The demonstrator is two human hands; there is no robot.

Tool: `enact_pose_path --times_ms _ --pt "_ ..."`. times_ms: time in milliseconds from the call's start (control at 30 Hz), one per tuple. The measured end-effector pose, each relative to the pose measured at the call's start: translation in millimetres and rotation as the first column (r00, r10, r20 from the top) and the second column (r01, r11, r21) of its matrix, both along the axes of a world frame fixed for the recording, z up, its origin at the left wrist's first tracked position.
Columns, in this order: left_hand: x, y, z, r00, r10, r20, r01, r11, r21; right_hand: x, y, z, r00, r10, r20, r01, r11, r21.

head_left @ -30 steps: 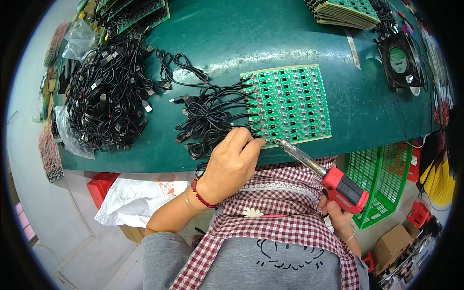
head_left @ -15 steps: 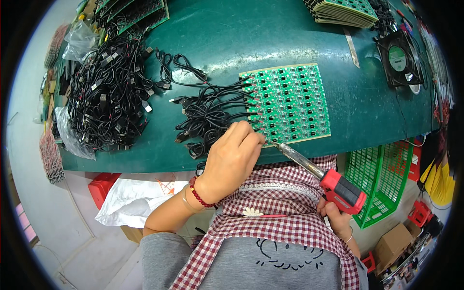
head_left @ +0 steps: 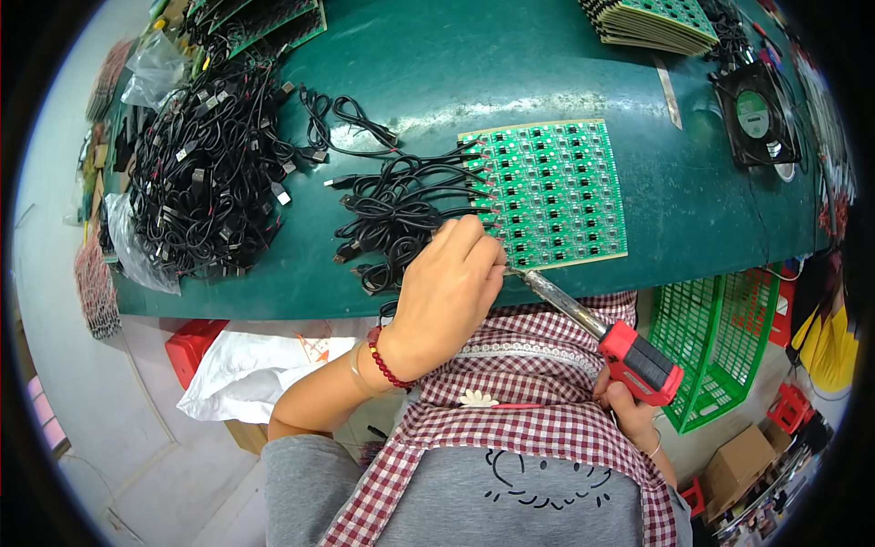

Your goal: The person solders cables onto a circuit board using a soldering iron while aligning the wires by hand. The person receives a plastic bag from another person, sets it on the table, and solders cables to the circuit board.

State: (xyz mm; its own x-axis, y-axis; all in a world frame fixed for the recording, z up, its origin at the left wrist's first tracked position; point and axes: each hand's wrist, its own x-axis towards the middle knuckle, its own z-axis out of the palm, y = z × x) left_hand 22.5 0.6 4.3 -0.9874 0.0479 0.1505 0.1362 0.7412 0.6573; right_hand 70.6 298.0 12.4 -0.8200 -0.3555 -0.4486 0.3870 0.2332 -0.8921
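A green circuit board panel (head_left: 556, 196) lies flat on the table, with black USB cables (head_left: 392, 219) joined along its left edge by thin red wires. At the panel's lower left corner, my left hand (head_left: 447, 292) is pinched closed on a cable end; the fingers hide most of it. My right hand (head_left: 629, 410) grips a soldering iron (head_left: 643, 363) with a red and black handle, low in front of the apron. The iron's tip reaches up and left to the same corner, right beside my left fingertips.
A big heap of black USB cables (head_left: 205, 173) sits at the left. Stacked circuit panels (head_left: 652, 25) stand at the far right, near a metal strip (head_left: 668, 91) and a black fan (head_left: 755, 114). A green plastic basket (head_left: 711, 346) stands below the table edge.
My left hand has shifted slightly right and down, along the panel's lower left corner. The iron has lowered a touch to the left. The whole view has drifted a little.
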Motion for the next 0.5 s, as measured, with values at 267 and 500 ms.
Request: enact_pose_path --times_ms 267,500 --pt "-3.3 -0.4 6.4 0.998 -0.025 0.062 0.027 0.999 -0.031 4.3 3.9 -1.3 0.996 -0.076 0.056 0.083 0.987 -0.139" --pt "-5.1 -1.6 8.7 0.996 -0.036 0.082 0.040 0.998 -0.050 3.0 4.2 -3.8 0.999 0.036 0.004 -0.035 0.998 -0.048"
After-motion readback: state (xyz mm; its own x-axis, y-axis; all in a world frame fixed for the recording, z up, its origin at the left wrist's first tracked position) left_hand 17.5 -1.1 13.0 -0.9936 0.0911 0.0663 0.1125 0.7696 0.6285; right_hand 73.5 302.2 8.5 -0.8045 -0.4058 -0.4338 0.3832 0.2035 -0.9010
